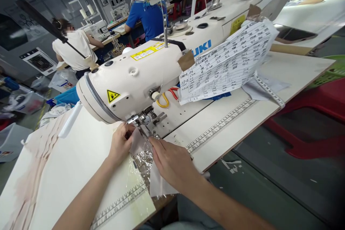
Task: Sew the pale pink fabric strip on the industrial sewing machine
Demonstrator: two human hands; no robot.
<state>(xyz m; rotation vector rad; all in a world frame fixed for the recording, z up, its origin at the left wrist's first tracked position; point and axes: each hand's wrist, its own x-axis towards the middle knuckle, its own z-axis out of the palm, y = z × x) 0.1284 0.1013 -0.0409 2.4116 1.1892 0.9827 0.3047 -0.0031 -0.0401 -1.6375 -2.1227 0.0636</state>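
A white sewing machine [129, 75] stands tilted across the middle of the view. Just below its needle area, my left hand [120, 143] is closed, its fingertips pinching the edge of a pale fabric piece [138, 143]. My right hand [172, 161] is closed too, to the right of the needle area, with thumb and finger round a small metal tool [145, 133] whose tips point at the presser foot. More white fabric [160, 181] hangs under my right hand. Between the hands, shiny clear plastic [144, 160] covers part of the table edge.
Handwritten paper [223, 61] is taped to the machine. Printed ruler strips [218, 125] run along the table [67, 172]. Pale pink fabric strips [40, 161] lie at left, yellow-handled scissors [163, 101] behind the needle. A red stool [309, 115] is at right; two people sit behind.
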